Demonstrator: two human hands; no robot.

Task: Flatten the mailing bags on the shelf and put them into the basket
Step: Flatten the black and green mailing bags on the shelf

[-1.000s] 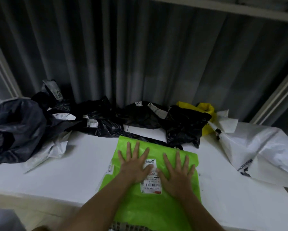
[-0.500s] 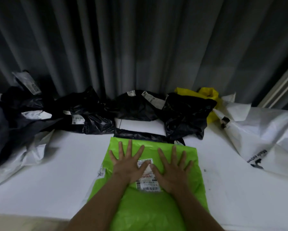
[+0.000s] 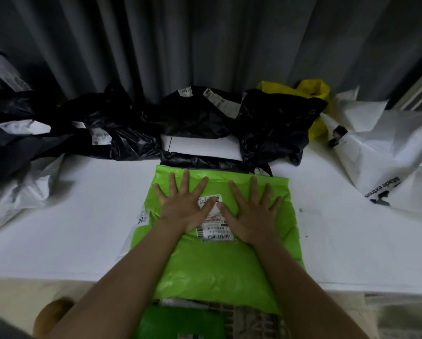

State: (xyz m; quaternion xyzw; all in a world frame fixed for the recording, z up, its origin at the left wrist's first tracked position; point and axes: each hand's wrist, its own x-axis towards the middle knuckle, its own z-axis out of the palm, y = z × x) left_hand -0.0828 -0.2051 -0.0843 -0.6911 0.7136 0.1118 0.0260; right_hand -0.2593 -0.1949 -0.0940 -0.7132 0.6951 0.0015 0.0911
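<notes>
White shelf [image 3: 70, 228] against grey curtain [image 3: 205, 40]. Green mailing bag [image 3: 219, 263] lies flat at frame centre, near edge overhanging the shelf. Left hand [image 3: 183, 206] and right hand [image 3: 251, 214] press it, fingers spread wide, flanking the shipping label [image 3: 213, 227]. Crumpled black mailing bags [image 3: 193, 118] crowd just behind; yellow bag [image 3: 315, 94] upper right; white bag [image 3: 388, 155] at right.

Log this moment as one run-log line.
step: flattening | left hand: open, pressing green mailing bag | right hand: open, pressing same bag | bag: flat on white shelf
</notes>
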